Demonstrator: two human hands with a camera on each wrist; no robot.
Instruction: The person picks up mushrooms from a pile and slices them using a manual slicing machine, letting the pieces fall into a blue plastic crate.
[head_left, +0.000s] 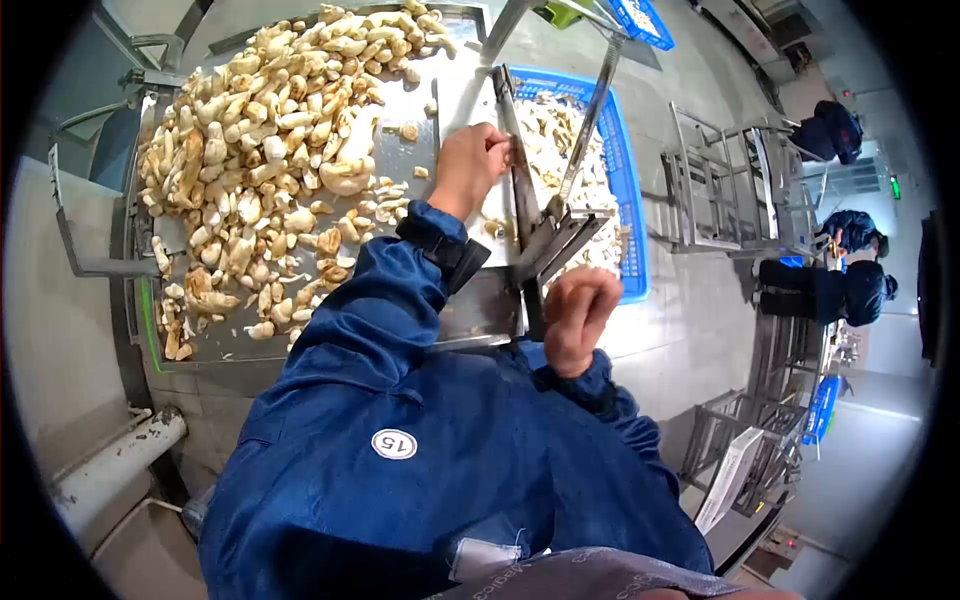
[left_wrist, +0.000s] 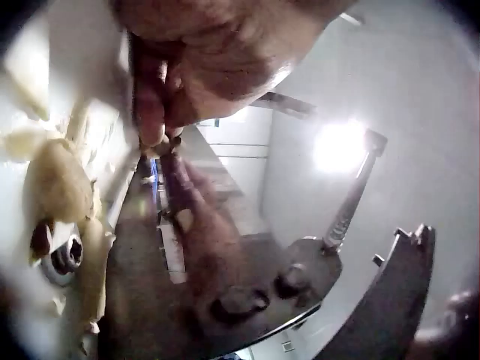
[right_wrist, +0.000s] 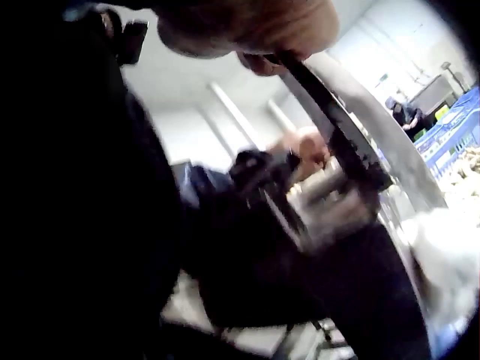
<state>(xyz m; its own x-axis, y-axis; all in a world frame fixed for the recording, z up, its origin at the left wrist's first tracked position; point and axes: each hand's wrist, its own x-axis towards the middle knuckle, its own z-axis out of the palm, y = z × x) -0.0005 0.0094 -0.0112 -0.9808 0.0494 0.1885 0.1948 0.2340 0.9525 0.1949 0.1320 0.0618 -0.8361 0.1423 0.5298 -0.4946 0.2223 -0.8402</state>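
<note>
My left hand point(head_left: 470, 168) is beside a hinged lever blade point(head_left: 520, 185) on the work table, fingertips right at its edge. In the left wrist view, that hand point(left_wrist: 225, 67) pinches a small brownish mushroom piece point(left_wrist: 159, 148), mostly hidden by the fingers, against the shiny blade face point(left_wrist: 247, 292) that mirrors it. Cut mushroom pieces point(left_wrist: 60, 184) lie alongside. My right hand point(head_left: 580, 315) has its fingers curled at the near end of the lever. In the right wrist view, this hand point(right_wrist: 255, 30) grips the blade's dark handle point(right_wrist: 322, 97).
A large heap of pale mushrooms point(head_left: 270, 130) covers the metal table point(head_left: 400, 155) to the left. Right of the blade, a blue crate point(head_left: 630, 200) holds sliced mushrooms point(head_left: 550, 125). Metal frames point(head_left: 715, 190) and other people point(head_left: 830, 290) are farther right.
</note>
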